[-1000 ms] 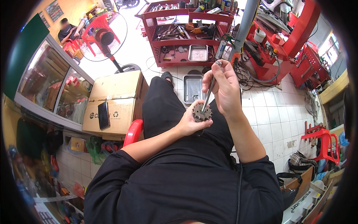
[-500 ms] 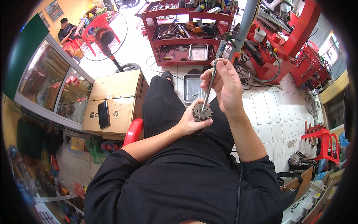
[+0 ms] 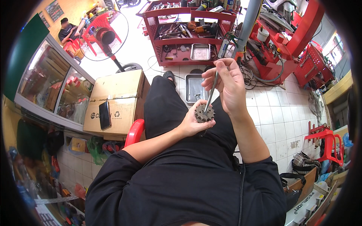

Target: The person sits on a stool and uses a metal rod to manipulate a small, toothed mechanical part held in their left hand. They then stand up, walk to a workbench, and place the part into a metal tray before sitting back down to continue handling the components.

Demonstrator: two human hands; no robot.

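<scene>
Over my lap, my left hand (image 3: 191, 123) is closed around a small, dark toothed sprocket (image 3: 205, 114), its flat face turned up and several teeth showing round the edge. A slim steel rod-like tool (image 3: 212, 95) stands slanted, its lower end at the sprocket's middle. My right hand (image 3: 229, 83) is raised above, thumb and fingers curled about the upper part of that rod. Fingers partly hide the rod's top, so its exact kind is unclear. How deep the lower tip goes cannot be seen.
A metal tray (image 3: 191, 90) with small parts lies on the tiled floor beyond my knees. A cardboard box (image 3: 113, 101) with a phone (image 3: 105, 115) on it stands at left. Ahead is a red tool cart (image 3: 181, 41); a fan (image 3: 105, 36) and a seated person are far left.
My right hand's fingers have shifted around the rod's top and now cover its upper end more. The sprocket and my left hand stay nearly in place.
</scene>
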